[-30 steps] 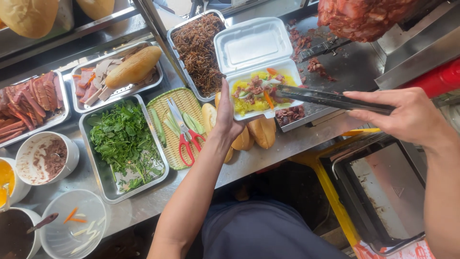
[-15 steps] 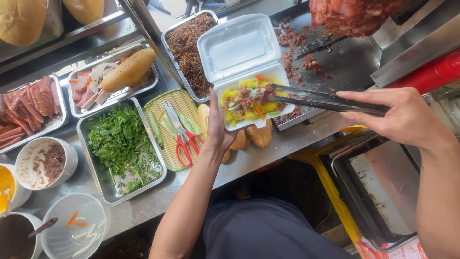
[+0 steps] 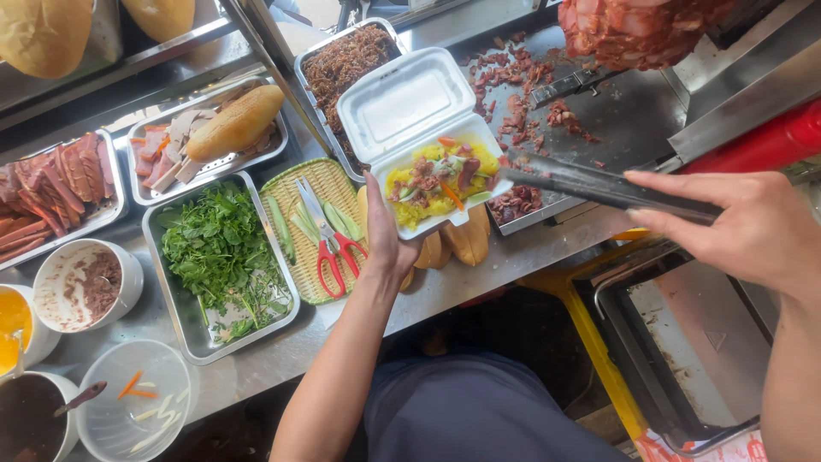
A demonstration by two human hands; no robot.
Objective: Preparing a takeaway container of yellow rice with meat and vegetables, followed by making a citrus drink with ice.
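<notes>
My left hand [image 3: 386, 236] holds an open white foam box [image 3: 402, 107] from underneath, over the counter edge. The box holds yellow rice topped with meat pieces and carrot strips [image 3: 438, 177]. My right hand [image 3: 746, 224] grips long dark metal tongs [image 3: 599, 186], whose tips reach toward the box's right side, just above chopped meat [image 3: 518, 204] on the steel griddle plate. A large cone of roasted meat [image 3: 637, 30] hangs at the top right.
Along the steel counter [image 3: 282, 351] sit a tray of green herbs [image 3: 221, 253], a woven basket with red-handled scissors [image 3: 329, 244], trays of sliced meats [image 3: 56, 184], a baguette [image 3: 235, 124], shredded dried meat [image 3: 340, 62], sauce tubs [image 3: 81, 284] and bread rolls [image 3: 466, 242].
The foam box has shifted slightly left and down with my left hand. The tongs have drawn back a little from over the rice toward the griddle.
</notes>
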